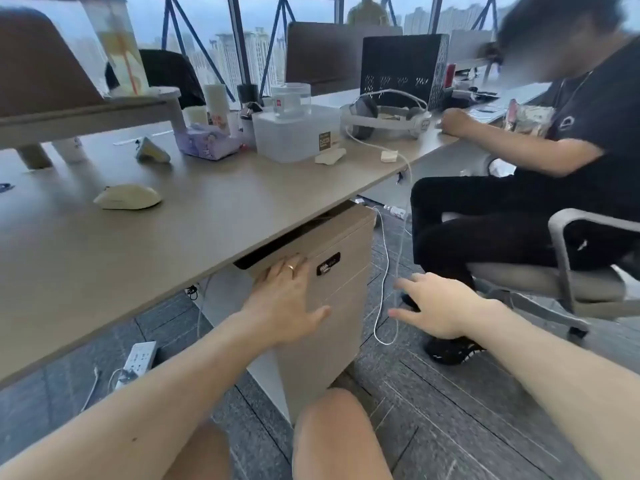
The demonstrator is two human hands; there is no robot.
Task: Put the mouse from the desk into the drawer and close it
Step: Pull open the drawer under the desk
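Note:
A cream-coloured mouse point(129, 196) lies on the beige desk point(104, 254), left of centre, with no hand near it. Under the desk's front edge stands a beige drawer cabinet point(332, 306). Its top drawer point(332, 247) is a little way out, with a dark gap showing at its upper left. My left hand point(284, 299) lies flat on the top drawer's front, fingers spread toward the gap, a ring on one finger. My right hand point(436, 306) hovers to the right of the cabinet with fingers apart and nothing in it.
A person in dark clothes point(540, 161) sits on an office chair point(571, 271) close to the right. A white cable point(384, 282) hangs beside the cabinet. A clear box point(294, 133), a headset point(384, 116) and tissues point(204, 142) stand on the desk. A power strip point(138, 358) lies on the floor.

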